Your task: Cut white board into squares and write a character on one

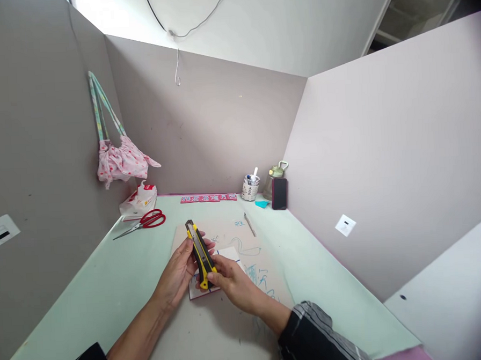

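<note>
Both my hands grip a yellow and black utility knife (201,254), held up above the board with its head pointing away from me. My left hand (182,269) is closed round the upper part, thumb on the left edge. Lower down, my right hand (232,280) is closed on the knife's near end. Beneath them a white card (230,254) with blue marks is partly hidden by my hands. It lies on a grey-beige board (216,331) covered in blue scribbles. A slim craft knife (250,224) rests at the board's far right edge.
Red-handled scissors (148,220) and a tissue pack (140,200) lie at the back left. A pink patterned strip (208,198), a pen cup (250,188), a bottle (273,179) and a phone (279,194) line the back. A pink cloth bag (122,159) hangs on the left partition.
</note>
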The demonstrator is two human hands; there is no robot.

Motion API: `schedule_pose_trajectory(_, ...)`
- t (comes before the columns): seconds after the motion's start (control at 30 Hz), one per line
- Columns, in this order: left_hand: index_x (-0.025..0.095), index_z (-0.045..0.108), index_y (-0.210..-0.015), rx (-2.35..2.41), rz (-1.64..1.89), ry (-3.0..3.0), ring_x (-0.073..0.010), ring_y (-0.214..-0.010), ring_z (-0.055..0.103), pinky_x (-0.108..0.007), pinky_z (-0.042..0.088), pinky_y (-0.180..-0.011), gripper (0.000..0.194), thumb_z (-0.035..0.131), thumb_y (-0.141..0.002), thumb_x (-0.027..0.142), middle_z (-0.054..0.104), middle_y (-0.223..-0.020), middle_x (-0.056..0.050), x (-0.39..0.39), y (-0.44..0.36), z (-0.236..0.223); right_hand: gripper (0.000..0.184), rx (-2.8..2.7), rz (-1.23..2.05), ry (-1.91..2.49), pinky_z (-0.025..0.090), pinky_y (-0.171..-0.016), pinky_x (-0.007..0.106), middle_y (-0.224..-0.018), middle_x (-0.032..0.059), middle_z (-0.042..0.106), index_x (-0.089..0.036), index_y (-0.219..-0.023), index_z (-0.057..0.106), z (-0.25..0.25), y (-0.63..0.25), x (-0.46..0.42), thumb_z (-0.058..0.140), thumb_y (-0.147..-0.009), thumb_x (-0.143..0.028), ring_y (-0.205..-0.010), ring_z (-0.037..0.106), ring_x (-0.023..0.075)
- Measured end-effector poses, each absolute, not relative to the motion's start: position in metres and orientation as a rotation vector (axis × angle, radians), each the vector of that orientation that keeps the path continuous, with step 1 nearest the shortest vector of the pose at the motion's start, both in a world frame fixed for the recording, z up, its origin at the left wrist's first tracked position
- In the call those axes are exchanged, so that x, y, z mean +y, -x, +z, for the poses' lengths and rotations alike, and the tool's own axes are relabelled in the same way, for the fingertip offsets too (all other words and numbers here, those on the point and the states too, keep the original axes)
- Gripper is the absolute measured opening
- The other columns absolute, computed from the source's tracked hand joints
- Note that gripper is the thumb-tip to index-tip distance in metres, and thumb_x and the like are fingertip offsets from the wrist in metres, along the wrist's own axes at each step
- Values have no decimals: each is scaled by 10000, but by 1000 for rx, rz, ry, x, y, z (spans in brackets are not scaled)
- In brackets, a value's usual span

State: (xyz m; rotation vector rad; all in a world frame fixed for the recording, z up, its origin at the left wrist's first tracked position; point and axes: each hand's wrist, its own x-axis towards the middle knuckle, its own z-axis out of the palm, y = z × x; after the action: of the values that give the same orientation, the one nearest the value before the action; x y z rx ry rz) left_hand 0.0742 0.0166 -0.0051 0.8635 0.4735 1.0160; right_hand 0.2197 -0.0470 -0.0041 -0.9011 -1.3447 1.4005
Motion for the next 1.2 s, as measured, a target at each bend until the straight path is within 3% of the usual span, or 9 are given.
schedule_pose_trajectory(0.27, 182, 607, -1208, 462, 1034, -845, -208, -1042, 684, -325, 535, -952, 332, 588, -951, 391, 739, -1071, -91, 16, -72, -6, 274, -1417, 1278, 971, 533, -787, 373, -878, 20, 592, -197, -965, 533, -8, -217, -46, 626, -888, -443, -787, 643, 192)
schedule_pose_trajectory(0.4, 165, 611, -1207, 491, 1049, -837, -210, -1042, 691, -314, 545, -932, 320, 584, -956, 362, 740, -1086, -106, 21, -70, -10, 295, -1526, 1283, 939, 510, -845, 374, -921, 44, 634, -185, -1041, 572, -1, -221, -44, 629, -882, -427, -886, 635, 217)
schedule_pose_trajectory(0.87, 201, 607, -1186, 490, 1070, -883, -231, -1136, 647, -350, 531, -970, 359, 596, -933, 456, 713, -1080, -59, 18, -75, -10, 200, -1422, 1061, 1033, 491, -828, 357, -936, 34, 619, -214, -1033, 603, -30, -215, -42, 639, -840, -254, -896, 569, 212)
schedule_pose_trajectory(1.07, 227, 568, -1246, 539, 1052, -971, -215, -1083, 648, -332, 518, -928, 427, 553, -938, 522, 701, -1121, -60, 14, -77, -10, 288, -1366, 1125, 971, 527, -787, 362, -932, 37, 604, -207, -1095, 571, -29, -211, -36, 633, -863, -365, -859, 590, 201)
schedule_pose_trajectory(1.2, 229, 566, -1254, 605, 1009, -1058, -219, -1117, 622, -293, 493, -900, 487, 725, -841, 431, 685, -1195, -70, 13, -77, -14, 416, -1346, 1233, 904, 552, -803, 384, -965, 48, 635, -202, -1155, 557, -22, -214, -31, 670, -841, -451, -862, 634, 205)
